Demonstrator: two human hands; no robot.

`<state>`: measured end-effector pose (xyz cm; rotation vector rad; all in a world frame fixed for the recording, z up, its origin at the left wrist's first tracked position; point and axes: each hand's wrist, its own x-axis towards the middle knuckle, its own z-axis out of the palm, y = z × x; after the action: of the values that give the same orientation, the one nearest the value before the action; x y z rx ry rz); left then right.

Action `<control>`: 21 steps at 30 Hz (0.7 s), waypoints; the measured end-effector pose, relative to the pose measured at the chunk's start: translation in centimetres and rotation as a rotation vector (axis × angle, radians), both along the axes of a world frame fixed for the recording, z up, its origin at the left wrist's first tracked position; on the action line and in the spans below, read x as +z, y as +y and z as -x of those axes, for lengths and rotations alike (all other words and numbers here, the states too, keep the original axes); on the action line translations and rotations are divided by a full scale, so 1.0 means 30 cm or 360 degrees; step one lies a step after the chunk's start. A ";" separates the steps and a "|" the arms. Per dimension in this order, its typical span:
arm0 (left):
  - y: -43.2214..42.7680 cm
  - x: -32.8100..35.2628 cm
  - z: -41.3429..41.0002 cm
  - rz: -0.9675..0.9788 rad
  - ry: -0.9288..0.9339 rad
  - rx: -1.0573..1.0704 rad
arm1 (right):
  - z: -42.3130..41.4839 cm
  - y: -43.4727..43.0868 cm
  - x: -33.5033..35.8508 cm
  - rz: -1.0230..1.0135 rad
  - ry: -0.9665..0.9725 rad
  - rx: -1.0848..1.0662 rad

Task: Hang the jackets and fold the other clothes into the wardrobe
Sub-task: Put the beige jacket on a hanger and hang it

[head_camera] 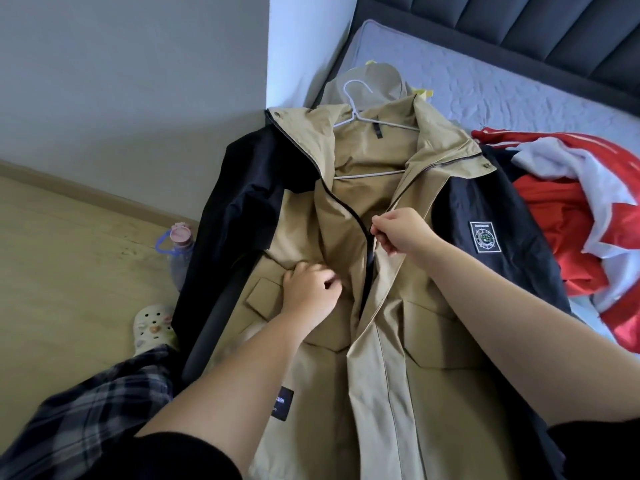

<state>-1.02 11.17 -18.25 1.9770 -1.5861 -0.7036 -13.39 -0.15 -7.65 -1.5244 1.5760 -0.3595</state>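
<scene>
water bottle (pixel 180 249) standing on wood floor (pixel 69 271) | clog shoe (pixel 153 326) near it | grey mattress (pixel 485 88) | dark headboard (pixel 519 26)

A home bedroom, bed (pixel 485 84) with quilted grey mattress and padded dark headboard (pixel 540 26), clothes heaped on it, pale wood floor (pixel 69 254), plain walls, a water bottle (pixel 180 251) on the floor

hidden: white wire hanger (pixel 360 109) shoulders tucked inside tan-and-black zip jacket (pixel 398 341) | cut off: jacket hem at bottom edge; red-and-white crumpled garment (pixel 571 209) at right edge | too small: square chest patch (pixel 485 237) lettering | half hidden: clear water bottle (pixel 180 251) behind black sleeve, centre left
</scene>
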 end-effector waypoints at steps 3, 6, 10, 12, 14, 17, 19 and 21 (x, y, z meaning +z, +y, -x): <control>-0.027 0.076 0.021 0.0100 0.0429 0.0118 | 0.010 0.019 0.032 0.0099 0.0106 0.0214; -0.039 0.115 0.086 0.0062 0.0369 -0.0019 | 0.025 0.038 0.054 0.0096 0.0105 0.0268; -0.042 0.076 0.086 -0.0010 0.0341 0.0182 | 0.035 0.055 0.062 -0.0082 -0.0028 0.0117; -0.041 0.058 0.061 -0.0080 0.0348 0.0176 | 0.032 0.060 0.055 -0.0160 -0.0111 -0.0034; -0.041 0.054 0.051 -0.0098 0.0350 0.0159 | 0.012 0.061 0.054 -0.0114 -0.0178 -0.0147; -0.037 0.044 0.046 -0.0143 0.0297 0.0147 | -0.030 0.055 0.080 0.0028 -0.0411 -0.0343; -0.025 0.034 0.032 -0.0198 0.0232 0.0140 | -0.051 0.050 0.111 0.0188 -0.0495 -0.0373; -0.018 0.029 0.013 -0.0250 0.0175 0.0117 | -0.062 0.057 0.127 0.0389 -0.0484 -0.0318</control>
<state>-1.42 10.64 -17.38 2.0579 -1.4250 -0.9153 -11.54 1.55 -3.83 -1.4132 1.4820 -0.8826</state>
